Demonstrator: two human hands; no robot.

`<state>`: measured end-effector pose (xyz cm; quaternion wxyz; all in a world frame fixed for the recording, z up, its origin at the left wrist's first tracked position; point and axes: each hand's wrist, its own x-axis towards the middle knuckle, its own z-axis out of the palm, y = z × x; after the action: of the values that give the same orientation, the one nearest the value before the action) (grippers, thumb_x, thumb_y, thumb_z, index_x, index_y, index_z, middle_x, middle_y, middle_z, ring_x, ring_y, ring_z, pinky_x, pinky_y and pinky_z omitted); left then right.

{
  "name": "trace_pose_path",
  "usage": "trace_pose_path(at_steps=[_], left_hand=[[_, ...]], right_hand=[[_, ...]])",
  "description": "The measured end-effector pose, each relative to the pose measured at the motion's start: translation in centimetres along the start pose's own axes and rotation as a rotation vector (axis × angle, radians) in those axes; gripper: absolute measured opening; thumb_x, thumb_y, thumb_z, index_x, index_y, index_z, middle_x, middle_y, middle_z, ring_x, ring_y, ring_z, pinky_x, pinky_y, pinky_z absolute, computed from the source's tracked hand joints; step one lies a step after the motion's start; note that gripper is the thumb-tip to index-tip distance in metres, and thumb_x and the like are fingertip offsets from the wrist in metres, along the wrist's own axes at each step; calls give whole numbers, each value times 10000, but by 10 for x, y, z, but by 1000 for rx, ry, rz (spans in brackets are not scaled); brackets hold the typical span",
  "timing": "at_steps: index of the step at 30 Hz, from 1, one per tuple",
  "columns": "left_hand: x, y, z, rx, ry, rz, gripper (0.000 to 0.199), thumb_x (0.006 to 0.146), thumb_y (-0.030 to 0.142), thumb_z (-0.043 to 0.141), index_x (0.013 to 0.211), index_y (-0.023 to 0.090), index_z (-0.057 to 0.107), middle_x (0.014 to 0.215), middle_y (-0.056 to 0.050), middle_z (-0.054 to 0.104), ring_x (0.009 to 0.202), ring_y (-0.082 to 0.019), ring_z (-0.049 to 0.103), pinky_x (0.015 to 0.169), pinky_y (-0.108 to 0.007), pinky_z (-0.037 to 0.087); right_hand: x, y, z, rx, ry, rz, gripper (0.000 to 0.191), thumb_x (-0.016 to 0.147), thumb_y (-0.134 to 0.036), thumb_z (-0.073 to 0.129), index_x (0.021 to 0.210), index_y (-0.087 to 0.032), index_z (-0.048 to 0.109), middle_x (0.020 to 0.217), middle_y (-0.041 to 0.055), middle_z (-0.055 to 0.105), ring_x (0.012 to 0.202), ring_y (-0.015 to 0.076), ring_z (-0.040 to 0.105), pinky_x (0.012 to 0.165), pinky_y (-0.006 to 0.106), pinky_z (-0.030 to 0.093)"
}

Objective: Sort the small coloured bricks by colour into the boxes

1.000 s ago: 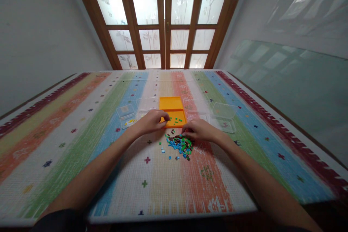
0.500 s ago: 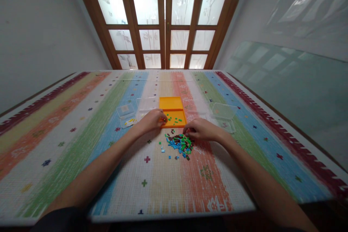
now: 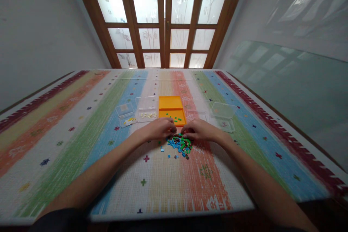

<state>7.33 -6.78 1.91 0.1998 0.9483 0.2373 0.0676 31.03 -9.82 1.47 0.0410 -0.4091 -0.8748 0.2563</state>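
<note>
A pile of small blue, green and brown pieces (image 3: 181, 146) lies on the striped cloth. At its upper left edge is my left hand (image 3: 164, 128), fingers bent and pressed together. My right hand (image 3: 195, 129) is at the pile's upper right edge, its fingers curled in a pinch. What either hand's fingertips hold, if anything, is too small to make out. Just beyond my hands an orange case (image 3: 170, 103) lies open, with several green pieces in its near half. My left hand covers part of its near edge.
Left of the case are a clear box (image 3: 146, 119) with pale pieces and a smaller clear box (image 3: 121, 121) with yellow pieces. To the right lie open clear boxes (image 3: 230, 126). Several loose pieces (image 3: 162, 150) lie beside the pile.
My left hand has moved from over the orange case toward me and to the right, down to the pile. My right hand has barely moved.
</note>
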Motion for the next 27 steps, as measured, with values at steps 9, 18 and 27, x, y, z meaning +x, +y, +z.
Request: trace_pose_path(at_steps=[9, 18, 27], left_hand=[[2, 3, 3, 69, 20, -75, 231, 895, 115, 537, 866, 179, 757, 862, -59, 646, 751, -150, 569, 687, -253, 431], [2, 2, 6, 92, 26, -65, 225, 877, 116, 543, 777, 185, 733, 804, -52, 622, 695, -150, 543, 641, -264, 409], [0, 0, -3, 24, 19, -56, 138, 868, 117, 609, 864, 171, 737, 871, -45, 680, 773, -152, 615, 738, -258, 468]], right_hand=[[-4, -4, -6, 22, -32, 19, 218, 882, -143, 614, 1019, -166, 781, 854, 48, 778, 719, 145, 671, 683, 241, 449], [-4, -8, -5, 57, -57, 28, 165, 877, -126, 626, 954, -160, 769, 817, 36, 754, 701, 137, 640, 671, 243, 446], [-3, -6, -4, 114, -82, 57, 93, 859, -140, 610, 839, -140, 700, 681, -9, 637, 604, 111, 527, 587, 230, 375]])
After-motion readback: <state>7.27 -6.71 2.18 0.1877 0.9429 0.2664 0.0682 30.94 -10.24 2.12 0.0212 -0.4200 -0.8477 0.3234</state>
